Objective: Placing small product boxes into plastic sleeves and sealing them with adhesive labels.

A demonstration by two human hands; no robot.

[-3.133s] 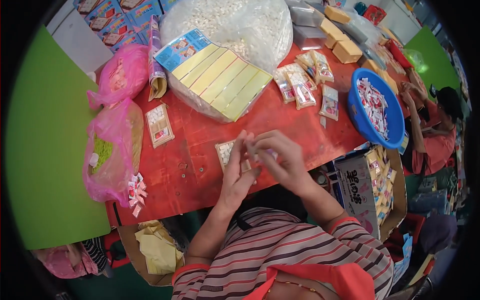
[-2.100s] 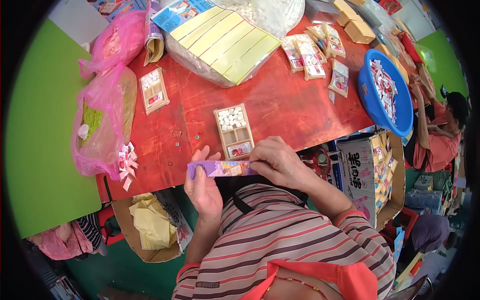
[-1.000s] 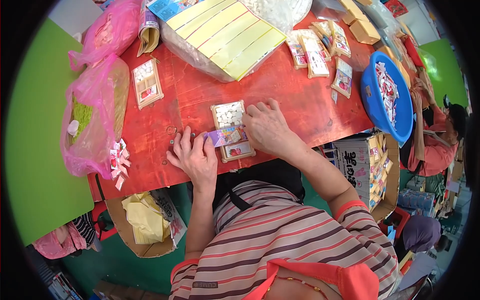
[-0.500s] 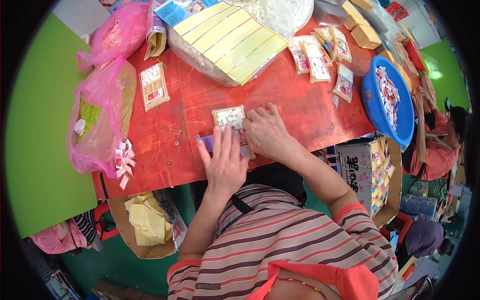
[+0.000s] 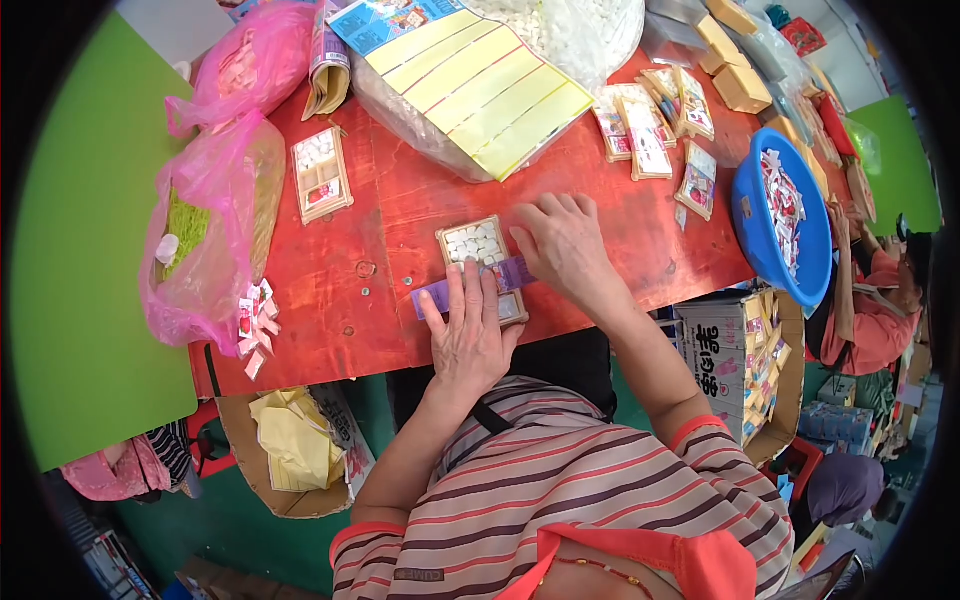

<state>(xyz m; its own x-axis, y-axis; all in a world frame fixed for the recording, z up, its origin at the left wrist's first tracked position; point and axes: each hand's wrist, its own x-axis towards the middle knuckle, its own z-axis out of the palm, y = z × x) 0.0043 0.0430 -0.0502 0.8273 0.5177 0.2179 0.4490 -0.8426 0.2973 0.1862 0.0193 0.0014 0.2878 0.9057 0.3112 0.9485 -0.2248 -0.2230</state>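
Observation:
A small light wooden tray lies before me on the red table, its upper part filled with white pebble-like pieces. Across its middle runs a purple paper strip, sticking out past both sides. My left hand lies open on strip and tray, fingers stretched flat. At the strip's right end is my right hand, fingers curled closed; their tips are hidden, so what they hold, if anything, does not show. A similar tray, with white pieces and a small red-and-white packet, stands to the left.
Left are pink plastic bags and small packets. A yellow striped sheet lies on a clear bag at the back. Packed trays and a blue basin of packets stand right. Cartons flank me below; a co-worker sits far right.
My right hand has moved up and right, off the tray, and more of the purple strip's right end shows. My left hand stays on the tray. The whole view has shifted slightly.

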